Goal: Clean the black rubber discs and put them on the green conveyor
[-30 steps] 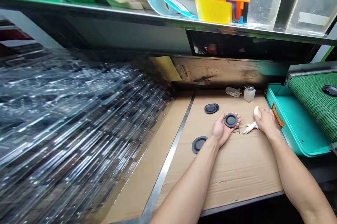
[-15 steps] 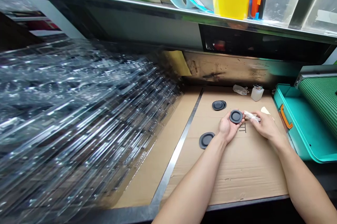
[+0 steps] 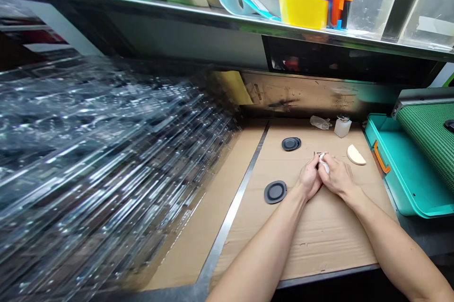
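Over the cardboard, my two hands are pressed together. My left hand (image 3: 309, 180) is closed around a black round part, which the fingers now hide. My right hand (image 3: 336, 176) pinches a crumpled white wipe (image 3: 324, 164) against it. Left of my hands lies a black round disc with a raised ring (image 3: 275, 191). Farther back rests a black piece that looks like two overlapping discs (image 3: 291, 144). Beyond my right hand is a cream half-round pad (image 3: 356, 155).
A white bottle with a metal top (image 3: 342, 126) stands at the back beside crumpled clear plastic (image 3: 320, 122). Stacked clear plastic trays (image 3: 117, 174) fill the left. At right are a teal bin (image 3: 407, 188) and a green conveyor belt (image 3: 431, 134). A shelf edge (image 3: 198, 17) crosses above.
My right hand has moved left with the wipe onto my left hand, whose fingers have curled over the black part. The cream pad is now uncovered. The view has shifted slightly.
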Motion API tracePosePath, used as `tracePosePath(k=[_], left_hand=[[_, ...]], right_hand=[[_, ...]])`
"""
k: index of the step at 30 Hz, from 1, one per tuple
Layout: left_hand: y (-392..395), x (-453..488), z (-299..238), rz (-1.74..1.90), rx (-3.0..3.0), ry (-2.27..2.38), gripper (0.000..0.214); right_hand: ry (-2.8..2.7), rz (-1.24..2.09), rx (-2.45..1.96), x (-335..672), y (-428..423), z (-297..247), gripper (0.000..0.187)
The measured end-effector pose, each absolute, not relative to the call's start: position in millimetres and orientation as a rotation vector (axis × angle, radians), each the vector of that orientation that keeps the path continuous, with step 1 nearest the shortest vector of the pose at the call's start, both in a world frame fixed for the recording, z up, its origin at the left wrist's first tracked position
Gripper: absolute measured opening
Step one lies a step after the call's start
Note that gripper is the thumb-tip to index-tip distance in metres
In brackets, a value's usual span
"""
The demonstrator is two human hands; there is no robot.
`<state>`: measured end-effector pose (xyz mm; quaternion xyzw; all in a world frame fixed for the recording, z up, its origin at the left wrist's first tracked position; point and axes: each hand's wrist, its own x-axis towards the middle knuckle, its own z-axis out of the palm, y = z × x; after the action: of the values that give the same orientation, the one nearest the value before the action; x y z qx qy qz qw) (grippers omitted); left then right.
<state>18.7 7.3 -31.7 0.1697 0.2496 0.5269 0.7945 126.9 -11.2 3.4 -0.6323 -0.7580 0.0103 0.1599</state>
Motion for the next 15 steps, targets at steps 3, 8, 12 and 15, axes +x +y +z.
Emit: tracePosePath(k=[3, 8, 12, 15], left_hand=[[6.0, 20.7, -34.8, 1.151, 0.438, 0.565, 0.029], [3.3, 22.7, -37.1, 1.169, 0.526, 0.613, 0.026], [2.2, 24.2, -36.3, 1.179, 0.538, 0.577, 0.026], [1.9, 23.1, -34.9, 1.177, 0.508, 0.577, 0.026]], right_hand=[[-2.11, 0.026, -1.854, 129.9, -10.6, 5.3, 0.025], [-2.102, 0.11, -1.949, 137.0, -14.0, 7.2, 0.023], [-2.067, 0.061, -1.894, 139.6, -16.0, 5.2, 0.022], [-2.038, -0.018, -1.838, 138.0, -16.3, 3.2, 0.02]])
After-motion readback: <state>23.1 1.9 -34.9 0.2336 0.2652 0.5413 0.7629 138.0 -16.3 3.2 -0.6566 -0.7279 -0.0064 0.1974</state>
